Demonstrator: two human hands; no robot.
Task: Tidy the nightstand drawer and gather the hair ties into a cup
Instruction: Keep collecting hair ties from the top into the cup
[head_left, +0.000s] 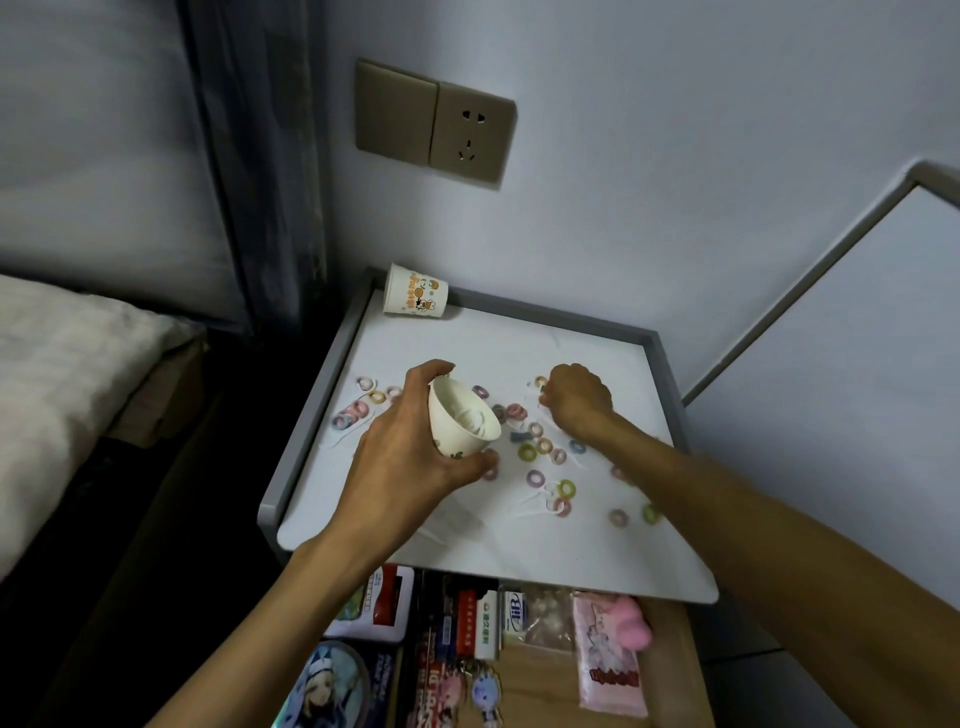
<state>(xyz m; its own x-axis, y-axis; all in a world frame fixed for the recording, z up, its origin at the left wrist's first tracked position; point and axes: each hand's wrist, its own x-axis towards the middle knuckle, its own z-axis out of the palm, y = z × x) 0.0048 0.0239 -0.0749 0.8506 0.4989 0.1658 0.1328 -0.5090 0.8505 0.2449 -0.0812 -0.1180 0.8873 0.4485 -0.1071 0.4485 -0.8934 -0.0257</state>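
- Tabletop: white, grey-rimmed, fills mid-frame.
- Drawer: open at the bottom edge, full of boxes and packets.
- Left hand: centre, grips a tilted cup.
- Right hand: just right of centre, curled over ties; whether it holds one is unclear.
- Second cup: on its side, upper centre.
- Hair ties: scattered across the tabletop.

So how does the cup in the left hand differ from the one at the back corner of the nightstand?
The held cup is gripped by the left hand, tilted, mouth toward the camera; the back cup lies on its side on the nightstand, untouched. The back cup shows a big orange print; the held cup only small dark marks. Both look like white paper cups.
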